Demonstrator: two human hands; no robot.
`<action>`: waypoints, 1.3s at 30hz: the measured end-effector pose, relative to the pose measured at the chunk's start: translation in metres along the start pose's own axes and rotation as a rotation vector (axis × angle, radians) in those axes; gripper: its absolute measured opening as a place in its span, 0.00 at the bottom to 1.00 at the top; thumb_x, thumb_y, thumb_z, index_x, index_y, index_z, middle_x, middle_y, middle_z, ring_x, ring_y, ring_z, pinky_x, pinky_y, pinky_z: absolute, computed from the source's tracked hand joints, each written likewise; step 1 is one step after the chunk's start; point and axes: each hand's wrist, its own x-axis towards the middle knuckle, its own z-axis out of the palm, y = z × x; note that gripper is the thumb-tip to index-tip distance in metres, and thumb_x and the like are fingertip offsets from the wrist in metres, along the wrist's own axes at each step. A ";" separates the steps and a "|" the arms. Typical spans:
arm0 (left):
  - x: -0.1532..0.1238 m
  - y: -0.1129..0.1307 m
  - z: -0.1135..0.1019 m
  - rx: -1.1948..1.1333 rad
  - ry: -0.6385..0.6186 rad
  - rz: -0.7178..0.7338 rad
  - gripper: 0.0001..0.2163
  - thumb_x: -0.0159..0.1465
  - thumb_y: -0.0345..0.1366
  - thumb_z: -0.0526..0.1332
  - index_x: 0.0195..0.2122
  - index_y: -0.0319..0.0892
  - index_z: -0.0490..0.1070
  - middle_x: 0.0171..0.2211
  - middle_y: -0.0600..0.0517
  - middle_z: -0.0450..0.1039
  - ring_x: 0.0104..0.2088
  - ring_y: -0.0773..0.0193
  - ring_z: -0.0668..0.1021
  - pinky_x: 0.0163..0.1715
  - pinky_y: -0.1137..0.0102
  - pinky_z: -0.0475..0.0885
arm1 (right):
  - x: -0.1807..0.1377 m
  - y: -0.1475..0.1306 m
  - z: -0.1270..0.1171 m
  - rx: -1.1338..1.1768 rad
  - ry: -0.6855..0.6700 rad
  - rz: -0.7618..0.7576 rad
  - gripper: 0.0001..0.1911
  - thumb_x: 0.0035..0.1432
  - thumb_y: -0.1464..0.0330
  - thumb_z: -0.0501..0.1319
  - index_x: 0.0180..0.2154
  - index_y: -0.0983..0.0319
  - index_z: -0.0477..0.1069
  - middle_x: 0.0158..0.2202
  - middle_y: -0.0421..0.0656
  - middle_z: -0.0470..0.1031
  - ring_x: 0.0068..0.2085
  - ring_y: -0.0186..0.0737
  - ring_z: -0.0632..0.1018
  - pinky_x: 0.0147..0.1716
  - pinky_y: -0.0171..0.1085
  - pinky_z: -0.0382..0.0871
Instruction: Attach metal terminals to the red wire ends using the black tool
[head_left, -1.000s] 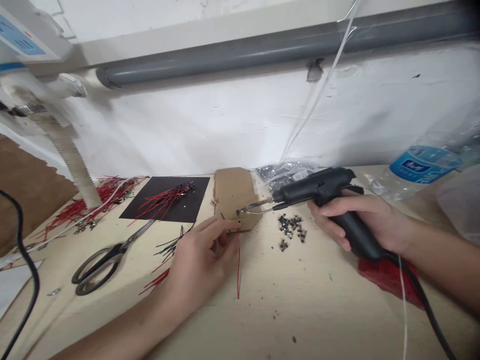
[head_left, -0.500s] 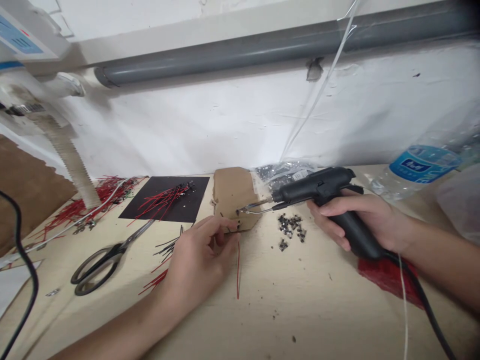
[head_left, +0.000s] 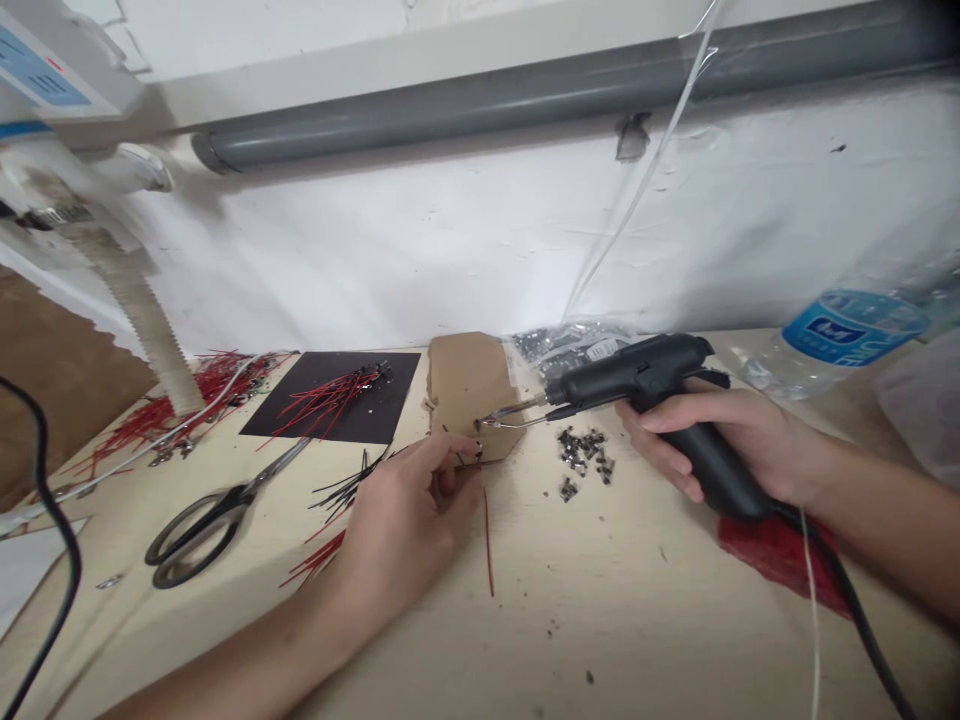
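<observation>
My right hand (head_left: 720, 440) is wrapped round the grip of a black soldering gun (head_left: 637, 375), whose metal tip points left at the front edge of a small cardboard piece (head_left: 469, 385). My left hand (head_left: 409, 515) pinches a thin red wire (head_left: 487, 540) there, fingers closed, just below the tip. The wire's free end trails toward me across the wooden bench (head_left: 600, 620). A small heap of dark metal parts (head_left: 583, 458) lies between my hands.
Scissors (head_left: 214, 515) lie at the left, with loose black and red wires (head_left: 341, 500) beside them. A black mat (head_left: 334, 395) with red wires sits behind. A plastic bottle (head_left: 847, 335) and a red cloth (head_left: 776, 555) are at the right; a black cable (head_left: 45, 560) runs at far left.
The red wire's free end has swung slightly to the right under my left hand. The soldering gun and my right hand have stayed in place.
</observation>
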 end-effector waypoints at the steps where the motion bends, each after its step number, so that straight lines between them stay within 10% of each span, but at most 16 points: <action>1: 0.000 0.000 0.000 0.007 0.000 0.004 0.08 0.67 0.37 0.64 0.47 0.45 0.76 0.25 0.57 0.69 0.24 0.66 0.71 0.25 0.71 0.63 | 0.000 0.000 0.000 -0.003 0.000 -0.004 0.08 0.54 0.62 0.68 0.28 0.59 0.76 0.17 0.39 0.72 0.16 0.36 0.72 0.15 0.32 0.67; 24: -0.001 0.006 -0.007 -0.045 0.028 0.039 0.02 0.67 0.34 0.62 0.36 0.44 0.73 0.29 0.54 0.72 0.28 0.65 0.73 0.27 0.70 0.65 | 0.001 0.002 -0.003 0.034 -0.039 -0.002 0.09 0.57 0.63 0.67 0.29 0.62 0.76 0.18 0.40 0.73 0.17 0.35 0.74 0.17 0.31 0.65; 31: 0.015 -0.009 -0.031 0.252 0.088 0.287 0.16 0.64 0.31 0.62 0.54 0.44 0.75 0.54 0.44 0.77 0.52 0.48 0.77 0.49 0.52 0.70 | 0.000 0.002 -0.004 0.029 -0.049 0.005 0.10 0.57 0.62 0.67 0.28 0.61 0.75 0.18 0.40 0.73 0.16 0.35 0.74 0.17 0.31 0.64; 39: 0.016 -0.011 -0.031 0.357 -0.001 0.388 0.23 0.60 0.27 0.62 0.58 0.44 0.76 0.56 0.48 0.80 0.54 0.49 0.79 0.53 0.49 0.67 | 0.000 0.000 -0.001 0.021 -0.027 0.008 0.10 0.55 0.62 0.68 0.26 0.61 0.76 0.17 0.40 0.73 0.16 0.35 0.73 0.17 0.31 0.64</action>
